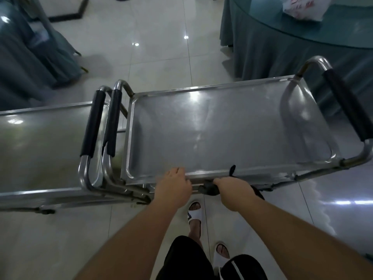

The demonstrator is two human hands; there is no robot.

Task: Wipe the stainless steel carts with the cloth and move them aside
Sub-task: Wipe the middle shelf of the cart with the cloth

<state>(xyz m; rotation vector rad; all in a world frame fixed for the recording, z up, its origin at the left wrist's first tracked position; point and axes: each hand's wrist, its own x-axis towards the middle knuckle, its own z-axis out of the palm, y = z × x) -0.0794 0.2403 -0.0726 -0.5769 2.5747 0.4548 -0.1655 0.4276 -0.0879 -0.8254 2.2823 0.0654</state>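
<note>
A stainless steel cart stands right in front of me, its bare top tray shining. My left hand grips the near rim of that tray. My right hand is closed around a dark cloth pressed against the same near edge, with a strip of the cloth curling up over the rim. A second steel cart stands to the left, its black-padded handle touching the handle of the first cart.
A round table with a grey-blue skirt stands close behind the cart on the right, with a white plastic bag on top. Covered chairs stand at the back left. Glossy tiled floor lies between them. My feet in white slippers are below.
</note>
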